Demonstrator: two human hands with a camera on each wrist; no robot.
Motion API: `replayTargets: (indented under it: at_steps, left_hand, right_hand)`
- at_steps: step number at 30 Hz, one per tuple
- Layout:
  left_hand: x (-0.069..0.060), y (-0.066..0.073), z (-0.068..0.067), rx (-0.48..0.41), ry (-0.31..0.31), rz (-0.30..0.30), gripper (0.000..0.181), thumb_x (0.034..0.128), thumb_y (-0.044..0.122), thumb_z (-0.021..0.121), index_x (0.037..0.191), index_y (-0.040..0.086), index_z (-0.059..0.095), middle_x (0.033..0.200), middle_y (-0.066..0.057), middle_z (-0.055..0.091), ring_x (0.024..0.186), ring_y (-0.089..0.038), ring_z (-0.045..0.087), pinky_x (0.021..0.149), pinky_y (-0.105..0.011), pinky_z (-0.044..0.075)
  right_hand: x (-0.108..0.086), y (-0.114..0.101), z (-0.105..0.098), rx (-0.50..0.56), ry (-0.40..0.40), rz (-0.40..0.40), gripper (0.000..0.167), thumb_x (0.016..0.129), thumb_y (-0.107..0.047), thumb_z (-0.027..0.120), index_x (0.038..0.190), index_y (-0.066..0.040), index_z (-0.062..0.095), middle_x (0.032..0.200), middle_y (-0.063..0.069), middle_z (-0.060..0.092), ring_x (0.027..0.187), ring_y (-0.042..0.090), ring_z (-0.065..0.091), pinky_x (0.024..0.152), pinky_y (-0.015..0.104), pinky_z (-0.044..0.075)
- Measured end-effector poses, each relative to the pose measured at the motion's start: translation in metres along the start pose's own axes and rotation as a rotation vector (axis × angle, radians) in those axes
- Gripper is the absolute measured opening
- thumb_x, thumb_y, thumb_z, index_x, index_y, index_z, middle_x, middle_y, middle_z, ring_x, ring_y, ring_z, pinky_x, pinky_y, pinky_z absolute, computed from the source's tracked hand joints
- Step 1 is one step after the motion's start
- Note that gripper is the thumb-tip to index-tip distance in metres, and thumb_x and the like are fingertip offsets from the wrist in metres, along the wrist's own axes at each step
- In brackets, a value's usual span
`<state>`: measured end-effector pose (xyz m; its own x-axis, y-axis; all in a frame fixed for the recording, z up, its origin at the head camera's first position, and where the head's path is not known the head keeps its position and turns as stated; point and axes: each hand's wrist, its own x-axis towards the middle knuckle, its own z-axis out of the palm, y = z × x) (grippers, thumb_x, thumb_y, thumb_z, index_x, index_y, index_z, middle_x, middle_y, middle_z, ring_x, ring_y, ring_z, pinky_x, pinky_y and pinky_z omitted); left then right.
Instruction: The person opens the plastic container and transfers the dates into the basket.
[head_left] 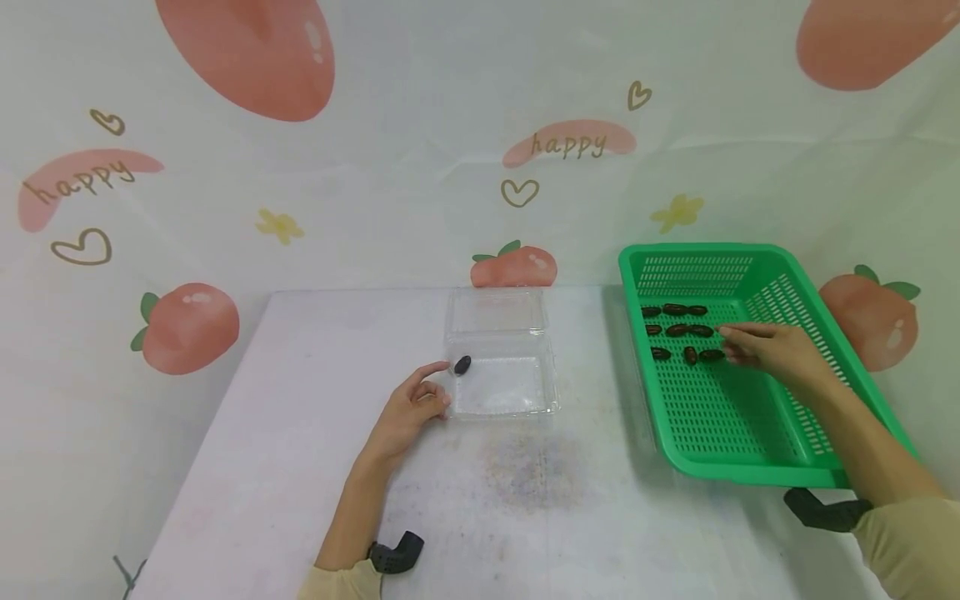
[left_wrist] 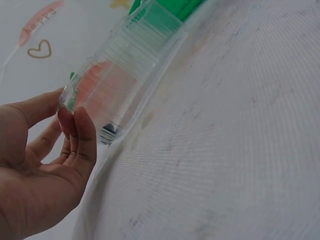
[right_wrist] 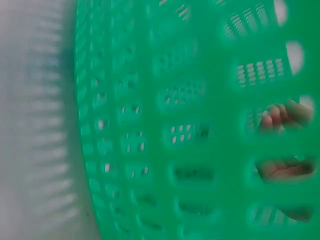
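My left hand (head_left: 408,412) is at the left side of a clear plastic clamshell box (head_left: 551,375), which stands with its lid folded back. In the left wrist view, the left hand's fingers (left_wrist: 84,127) pinch the box's edge. One dark date (head_left: 462,365) lies inside, near the box's left wall. Over a green plastic basket (head_left: 738,475) reaches my right hand (head_left: 772,354), its fingertips close beside a date (head_left: 711,355) on the basket floor. Whether they hold anything is hidden. The right wrist view shows that hand only through the holes of the basket wall.
Several other dark brown dates (head_left: 678,330) lie in rows on the basket's left half. Basket and box stand apart on a white-covered table (head_left: 300,400). A patterned cloth (head_left: 390,192) hangs behind the table.
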<state>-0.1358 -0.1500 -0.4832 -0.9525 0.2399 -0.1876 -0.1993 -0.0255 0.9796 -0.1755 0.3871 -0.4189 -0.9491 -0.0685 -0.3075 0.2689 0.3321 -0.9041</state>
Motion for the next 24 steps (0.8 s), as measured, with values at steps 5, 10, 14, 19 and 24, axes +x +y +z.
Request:
replayTargets:
  at_steps: [5, 10, 14, 19, 24]
  left_hand:
    - [0.000, 0.000, 0.000, 0.000, -0.002, -0.003, 0.057, 0.0923, 0.001, 0.067, 0.145, 0.008, 0.046, 0.091, -0.006, 0.051, 0.079, -0.016, 0.056, 0.076, -0.029, 0.054]
    - [0.000, 0.001, 0.001, -0.013, -0.003, 0.006, 0.058, 0.0923, 0.001, 0.067, 0.146, 0.008, 0.046, 0.091, -0.007, 0.051, 0.079, -0.015, 0.056, 0.075, -0.029, 0.054]
    - [0.000, 0.002, 0.000, -0.012, 0.000, 0.007, 0.058, 0.0921, 0.000, 0.067, 0.145, 0.008, 0.046, 0.091, -0.006, 0.051, 0.079, -0.015, 0.057, 0.076, -0.029, 0.054]
    - [-0.001, 0.000, 0.000, -0.014, -0.001, -0.003, 0.058, 0.0920, 0.001, 0.067, 0.145, 0.008, 0.046, 0.091, -0.006, 0.051, 0.079, -0.016, 0.057, 0.076, -0.029, 0.054]
    - [0.000, 0.001, 0.001, -0.011, 0.005, 0.002, 0.058, 0.0915, 0.001, 0.068, 0.145, 0.009, 0.047, 0.091, -0.006, 0.051, 0.079, -0.016, 0.057, 0.075, -0.029, 0.054]
  right_hand:
    - [-0.008, -0.016, 0.014, -0.023, -0.026, -0.065, 0.019, 0.101, -0.031, 0.059, 0.118, -0.024, 0.063, 0.102, -0.012, 0.070, 0.093, 0.004, 0.068, 0.086, 0.027, 0.055]
    - [-0.015, -0.030, 0.035, -0.009, -0.034, -0.153, 0.029, 0.102, -0.028, 0.056, 0.127, -0.012, 0.059, 0.106, -0.007, 0.069, 0.095, 0.007, 0.067, 0.084, 0.025, 0.055]
    - [-0.018, -0.041, 0.055, 0.029, -0.039, -0.182, 0.033, 0.102, -0.028, 0.057, 0.129, -0.010, 0.060, 0.108, -0.006, 0.068, 0.097, 0.008, 0.065, 0.084, 0.024, 0.055]
    - [-0.025, -0.056, 0.079, 0.047, -0.019, -0.174, 0.044, 0.100, -0.035, 0.059, 0.131, -0.005, 0.059, 0.114, 0.003, 0.065, 0.101, 0.014, 0.064, 0.087, 0.028, 0.055]
    - [-0.028, -0.069, 0.103, 0.054, -0.015, -0.166, 0.051, 0.097, -0.042, 0.061, 0.135, -0.007, 0.059, 0.124, 0.008, 0.061, 0.106, 0.019, 0.065, 0.092, 0.030, 0.053]
